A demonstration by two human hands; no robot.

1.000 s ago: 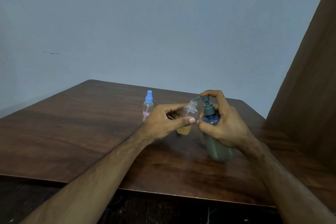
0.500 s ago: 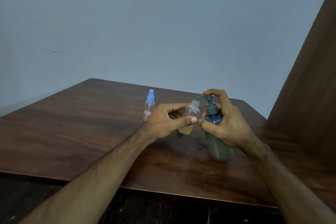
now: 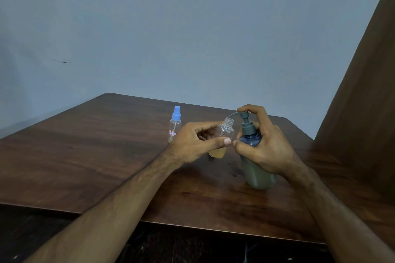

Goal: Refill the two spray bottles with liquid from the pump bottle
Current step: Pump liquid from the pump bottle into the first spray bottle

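Fingers of the left hand grip an uncapped bottle holding amber liquid; the right hand grips the pump bottle. A capped spray bottle stands toward the table's far edge.

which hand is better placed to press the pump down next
Right. The right hand already grips the pump bottle, a finger on its pump head. The left hand holds the open spray bottle under the spout.

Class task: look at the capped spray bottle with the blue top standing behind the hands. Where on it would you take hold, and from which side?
Probably grip the capped spray bottle round its clear body, below the blue cap, coming from the left with the left hand. It stands upright and slim on the table, with bare tabletop on its left, while the open bottle and both hands crowd its right.
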